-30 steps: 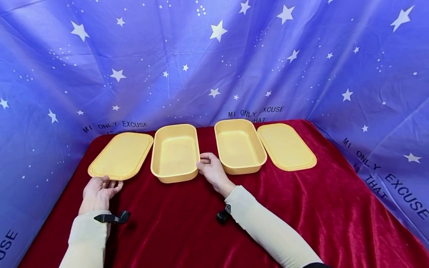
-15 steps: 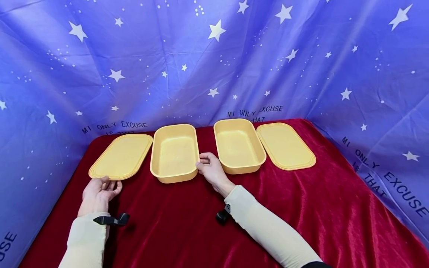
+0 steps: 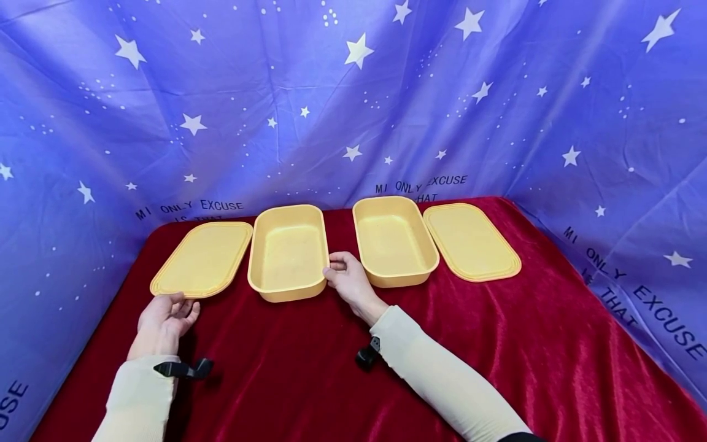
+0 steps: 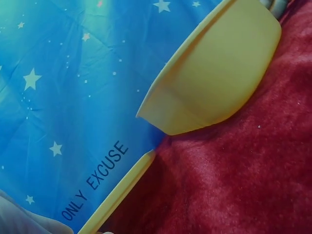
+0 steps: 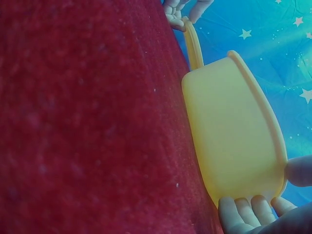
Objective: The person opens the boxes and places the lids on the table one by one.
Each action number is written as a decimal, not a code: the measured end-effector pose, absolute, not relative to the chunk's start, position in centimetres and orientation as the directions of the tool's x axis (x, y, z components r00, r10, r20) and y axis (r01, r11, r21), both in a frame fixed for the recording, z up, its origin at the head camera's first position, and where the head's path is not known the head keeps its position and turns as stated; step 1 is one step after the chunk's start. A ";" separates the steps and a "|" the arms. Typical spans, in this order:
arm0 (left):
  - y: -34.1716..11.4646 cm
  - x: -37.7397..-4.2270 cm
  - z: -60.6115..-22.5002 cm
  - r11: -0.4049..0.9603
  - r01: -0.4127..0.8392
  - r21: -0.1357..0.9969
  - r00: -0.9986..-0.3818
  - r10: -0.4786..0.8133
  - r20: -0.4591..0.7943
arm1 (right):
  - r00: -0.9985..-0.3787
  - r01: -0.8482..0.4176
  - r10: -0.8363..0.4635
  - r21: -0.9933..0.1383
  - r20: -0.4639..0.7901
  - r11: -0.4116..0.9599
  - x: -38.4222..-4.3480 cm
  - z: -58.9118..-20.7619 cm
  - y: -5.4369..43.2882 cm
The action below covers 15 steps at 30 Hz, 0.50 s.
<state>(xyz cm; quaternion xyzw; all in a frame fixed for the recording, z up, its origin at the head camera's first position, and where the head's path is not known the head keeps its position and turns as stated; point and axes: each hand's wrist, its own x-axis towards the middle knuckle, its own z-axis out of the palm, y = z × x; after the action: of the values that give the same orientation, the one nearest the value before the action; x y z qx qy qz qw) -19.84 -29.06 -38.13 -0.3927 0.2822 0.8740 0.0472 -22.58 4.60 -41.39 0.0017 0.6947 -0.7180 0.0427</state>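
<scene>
A yellow rectangular lid (image 3: 201, 259) is at the left of the head view, and my left hand (image 3: 162, 322) pinches its near edge between thumb and fingers. Seen edge-on in the left wrist view, that lid (image 4: 119, 190) lies beside the box's far-reaching wall. To its right stands a yellow open food container (image 3: 289, 258). My right hand (image 3: 353, 283) holds this container by its near right side, thumb (image 5: 298, 171) at the rim and curled fingers (image 5: 243, 214) against the outer wall. Nothing lies inside the container.
A second yellow container (image 3: 393, 242), also open and without contents, stands right of my right hand. Against its right side lies another yellow lid (image 3: 473, 242). Red velvet cloth (image 3: 287, 368) covers the table; a blue star-printed curtain (image 3: 309, 73) hangs close behind and at both sides.
The left lid has shifted slightly to the right with my left hand, and its far edge sits a little lower. My right hand and both containers have stayed in place.
</scene>
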 end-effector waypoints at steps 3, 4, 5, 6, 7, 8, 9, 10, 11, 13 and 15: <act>-29.2 -19.6 -38.2 -0.820 -0.328 0.470 -0.706 -0.118 -0.699 | -0.996 0.065 -0.058 -0.997 -0.063 -0.031 -22.6 -41.4 4.7; -29.2 -19.5 -38.2 -0.815 -0.335 0.473 -0.710 -0.112 -0.696 | -0.996 0.065 -0.057 -0.997 -0.063 -0.030 -22.6 -41.4 4.7; -29.3 -19.4 -38.3 -0.811 -0.341 0.476 -0.714 -0.106 -0.692 | -0.996 0.064 -0.058 -0.998 -0.063 -0.028 -22.6 -41.4 4.7; -29.3 -19.4 -38.3 -0.808 -0.346 0.478 -0.714 -0.104 -0.693 | -0.996 0.064 -0.059 -0.998 -0.062 -0.028 -22.6 -41.4 4.7; -29.4 -19.3 -38.3 -0.804 -0.352 0.479 -0.717 -0.098 -0.690 | -0.996 0.066 -0.060 -0.997 -0.064 -0.028 -22.6 -41.4 4.7; -29.4 -19.2 -38.3 -0.798 -0.357 0.486 -0.717 -0.099 -0.690 | -0.996 0.068 -0.061 -0.997 -0.067 -0.029 -22.6 -41.5 4.7; -29.5 -19.2 -38.4 -0.791 -0.364 0.493 -0.718 -0.099 -0.689 | -0.996 0.069 -0.063 -0.997 -0.067 -0.029 -22.6 -41.5 4.7; -29.5 -19.1 -38.4 -0.783 -0.372 0.499 -0.720 -0.096 -0.687 | -0.996 0.068 -0.065 -0.997 -0.066 -0.032 -22.6 -41.5 4.7; -29.6 -19.1 -38.5 -0.775 -0.381 0.504 -0.723 -0.090 -0.685 | -0.995 0.069 -0.068 -0.997 -0.066 -0.036 -22.6 -41.5 4.7; -29.8 -18.9 -38.6 -0.761 -0.403 0.509 -0.728 -0.072 -0.682 | -0.995 0.073 -0.071 -0.996 -0.070 -0.042 -22.6 -41.4 4.8; -29.9 -18.7 -38.8 -0.742 -0.427 0.517 -0.731 -0.054 -0.680 | -0.995 0.076 -0.074 -0.996 -0.072 -0.048 -22.6 -41.5 4.8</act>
<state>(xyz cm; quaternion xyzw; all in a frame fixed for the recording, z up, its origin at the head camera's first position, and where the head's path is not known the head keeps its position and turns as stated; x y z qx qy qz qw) -18.74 -29.95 -38.78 -0.3507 0.3427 0.8648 0.1078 -22.57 4.81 -41.46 0.0009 0.6880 -0.7238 0.0517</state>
